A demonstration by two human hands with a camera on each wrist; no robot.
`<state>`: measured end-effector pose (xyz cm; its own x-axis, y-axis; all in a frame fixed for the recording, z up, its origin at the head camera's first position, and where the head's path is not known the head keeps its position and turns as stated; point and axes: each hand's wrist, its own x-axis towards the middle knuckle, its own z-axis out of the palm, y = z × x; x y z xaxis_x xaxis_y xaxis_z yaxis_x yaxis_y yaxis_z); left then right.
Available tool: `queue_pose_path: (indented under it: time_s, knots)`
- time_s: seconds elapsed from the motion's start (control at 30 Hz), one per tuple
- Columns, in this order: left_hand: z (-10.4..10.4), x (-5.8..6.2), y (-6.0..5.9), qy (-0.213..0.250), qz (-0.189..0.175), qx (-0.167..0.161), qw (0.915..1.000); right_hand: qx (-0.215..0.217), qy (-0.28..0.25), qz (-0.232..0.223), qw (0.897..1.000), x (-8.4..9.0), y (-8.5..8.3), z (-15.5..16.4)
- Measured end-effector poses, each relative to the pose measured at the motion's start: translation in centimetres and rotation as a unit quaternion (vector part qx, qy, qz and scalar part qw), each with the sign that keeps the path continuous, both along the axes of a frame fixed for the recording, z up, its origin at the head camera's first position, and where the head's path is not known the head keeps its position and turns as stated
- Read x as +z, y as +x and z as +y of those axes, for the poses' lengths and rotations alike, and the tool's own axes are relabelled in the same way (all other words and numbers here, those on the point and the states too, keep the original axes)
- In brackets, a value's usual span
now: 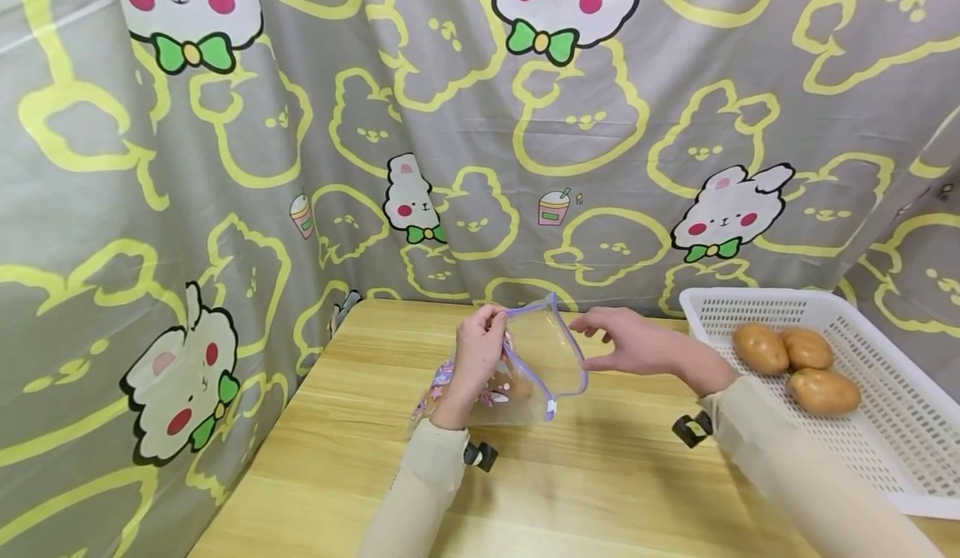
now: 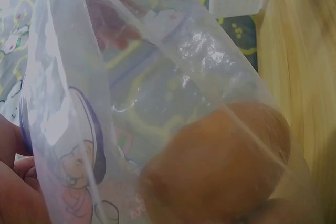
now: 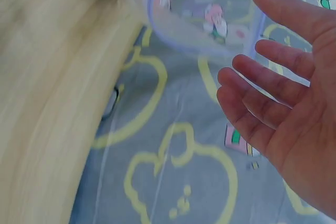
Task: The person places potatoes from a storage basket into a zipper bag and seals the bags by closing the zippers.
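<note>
1. My left hand [image 1: 480,350] has the clear zip bag [image 1: 536,358] pinched at the near-left side of its mouth, fingers curled onto the purple zipper rim. The bag is tipped up off the counter [image 1: 600,475], mouth facing up and a bit toward my right, bottom sagging down by my left wrist.

2. One potato [image 2: 220,166] is sitting in the bottom of the bag, below my left fingers. The left wrist view is basically all plastic with that brown lump behind it.

3. My right hand [image 1: 637,341] holds nothing, fingers [image 3: 273,82] straight and spread, palm facing the bag. It's just beside the right edge of the opening. In the head view the fingertips look like they're at the rim, but I can't tell if they're actually touching.

4. The key relation: the bag mouth lies to the left of my right fingers, and its long axis runs roughly left to right between my two hands. The left hand is the one on the bag, so the right is the free one.

5. The white basket [image 1: 885,450] is off to my right with three more potatoes [image 1: 795,362] in it, nearer my right arm and well apart from the bag.

6. Writing: none I can read. The bag has cartoon prints, and the cloth backdrop [image 1: 300,125] has bunnies and little drink cups, no legible brand.
</note>
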<state>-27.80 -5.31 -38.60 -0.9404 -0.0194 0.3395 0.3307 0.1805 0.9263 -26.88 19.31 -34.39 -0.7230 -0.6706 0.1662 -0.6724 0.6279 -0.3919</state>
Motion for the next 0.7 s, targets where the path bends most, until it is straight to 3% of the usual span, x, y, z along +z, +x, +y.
queue_pose_path:
  time_s: [0.3,0.5,0.7]
  knots:
    - [0.0,0.0,0.0,-0.002,0.007,0.006,1.0000,-0.073,0.026,0.004,0.997,0.6,1.3,5.9]
    - [0.1,0.1,0.0,0.014,0.006,0.003,0.9999,-0.097,0.011,0.006,0.995,0.7,2.4,9.6]
    - [0.0,0.0,0.0,0.012,0.002,0.003,0.9999,-0.118,0.010,0.036,0.992,0.1,3.3,13.0]
